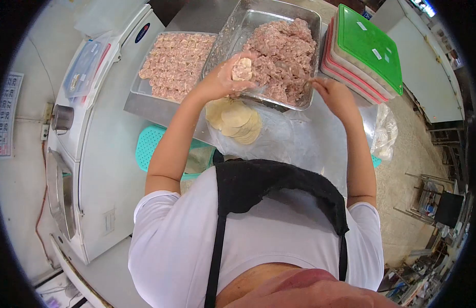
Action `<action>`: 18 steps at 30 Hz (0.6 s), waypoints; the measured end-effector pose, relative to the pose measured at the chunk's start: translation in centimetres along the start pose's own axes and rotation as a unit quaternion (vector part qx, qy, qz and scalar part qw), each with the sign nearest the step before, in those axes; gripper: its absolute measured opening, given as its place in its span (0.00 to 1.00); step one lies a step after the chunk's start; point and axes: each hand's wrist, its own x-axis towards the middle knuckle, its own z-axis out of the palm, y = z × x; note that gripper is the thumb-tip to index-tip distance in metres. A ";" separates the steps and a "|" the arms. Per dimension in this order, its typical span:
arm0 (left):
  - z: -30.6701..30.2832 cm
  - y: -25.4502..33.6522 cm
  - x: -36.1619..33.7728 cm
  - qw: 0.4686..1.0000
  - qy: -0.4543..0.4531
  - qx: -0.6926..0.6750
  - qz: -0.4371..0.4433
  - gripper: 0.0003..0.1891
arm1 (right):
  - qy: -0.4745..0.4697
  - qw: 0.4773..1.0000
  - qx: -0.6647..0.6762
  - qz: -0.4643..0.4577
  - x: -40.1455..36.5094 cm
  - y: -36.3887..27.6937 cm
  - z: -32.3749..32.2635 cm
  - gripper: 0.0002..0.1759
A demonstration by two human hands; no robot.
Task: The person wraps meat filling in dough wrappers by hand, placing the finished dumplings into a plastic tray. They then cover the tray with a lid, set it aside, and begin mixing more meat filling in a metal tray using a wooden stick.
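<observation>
My left hand [225,79] is curled round a meat-filled dumpling [242,70], its open top facing up, over the near left corner of a metal tray [232,49]. A big mound of ground meat filling [279,56] lies in that tray. My right hand [330,93] is pinched at the tray's near right edge; what its fingers grip is too small to make out. Below the tray, a fanned stack of round dumpling wrappers [238,120] rests on a plastic sheet [279,136]. Rows of filled dumplings [176,64] cover a tray on the left.
Stacked containers with a green lid [369,51] stand to the right of the meat. A white refrigerator [109,154] is close on my left. A teal perforated basket [149,146] sits lower, beside the metal table [320,133]. A clear plastic bag [384,133] hangs at the right edge.
</observation>
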 end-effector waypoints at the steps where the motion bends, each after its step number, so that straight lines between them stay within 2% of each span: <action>1: -0.2 0.6 -0.1 0.986 0.053 0.071 0.143 0.34 | 0.040 0.993 0.111 -0.001 -0.4 -0.8 -1.2 0.18; 2: -0.4 1.2 -0.3 0.943 0.107 0.139 0.283 0.31 | 0.042 0.994 0.106 0.001 -0.8 -1.9 -1.9 0.18; 3: -0.6 2.0 -0.6 0.942 0.107 0.135 0.286 0.31 | 0.017 0.978 0.205 -0.038 -1.3 -3.2 -2.3 0.19; 4: -0.7 2.7 -1.0 0.960 0.072 0.120 0.243 0.27 | -0.007 0.950 0.302 -0.077 -1.6 -4.6 -2.3 0.19; 5: -0.9 3.0 -1.3 0.974 0.036 0.105 0.200 0.22 | -0.005 0.952 0.298 -0.073 -1.6 -5.9 -1.5 0.19; 6: -1.3 2.9 -1.3 0.973 0.034 0.102 0.204 0.22 | -0.008 0.955 0.283 -0.090 -1.6 -7.1 -0.3 0.18; 8: -2.4 2.3 -0.8 0.946 -0.034 0.117 0.301 0.20 | -0.008 0.958 0.267 -0.101 -1.7 -8.0 0.0 0.17; 9: -2.5 1.3 -0.8 0.945 -0.033 0.115 0.305 0.20 | 0.016 0.981 0.163 -0.106 -1.3 -7.8 -1.2 0.16; 10: -2.4 -0.1 -0.9 0.953 -0.004 0.114 0.282 0.20 | 0.040 0.991 0.059 -0.111 -0.9 -8.2 -2.2 0.15; 11: -2.8 -1.3 -0.8 0.959 0.026 0.115 0.258 0.20 | 0.105 0.988 0.011 -0.116 -1.2 -9.4 -2.6 0.13; 12: -3.8 -1.1 -1.3 0.958 0.026 0.116 0.260 0.20 | 0.107 0.987 0.010 -0.117 -1.5 -11.0 -2.5 0.13; 14: -5.7 -0.3 -2.6 0.985 -0.033 0.058 0.156 0.22 | 0.138 0.984 -0.015 -0.108 -1.6 -14.7 -1.7 0.12; 18: -9.6 -0.4 -5.0 0.986 -0.032 0.104 0.126 0.25 | 0.129 0.983 -0.068 -0.112 0.8 -17.3 -1.7 0.12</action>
